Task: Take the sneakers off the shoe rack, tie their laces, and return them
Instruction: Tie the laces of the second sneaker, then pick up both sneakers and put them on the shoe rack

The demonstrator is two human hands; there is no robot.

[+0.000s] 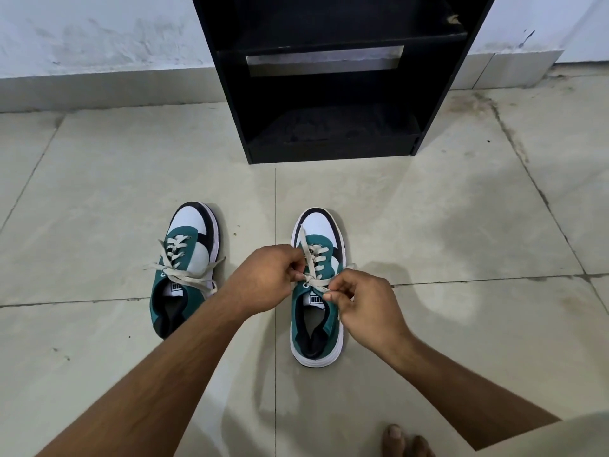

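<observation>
Two teal, white and black sneakers stand on the tiled floor, toes toward the rack. The left sneaker (pixel 184 265) has its off-white laces tied in a bow with loose ends spread sideways. Over the right sneaker (pixel 318 291), my left hand (pixel 263 280) pinches the lace (pixel 304 249) on the left of a knot, and my right hand (pixel 365 308) pinches the lace end on the right. One lace end trails up across the toe. The black shoe rack (pixel 333 94) stands behind, its shelves bare.
The rack stands against a white wall (pixel 99 34) with a grey skirting. Beige floor tiles (pixel 445 209) with dark grout lines surround the shoes. My bare toes (pixel 405 440) show at the bottom edge, right of centre.
</observation>
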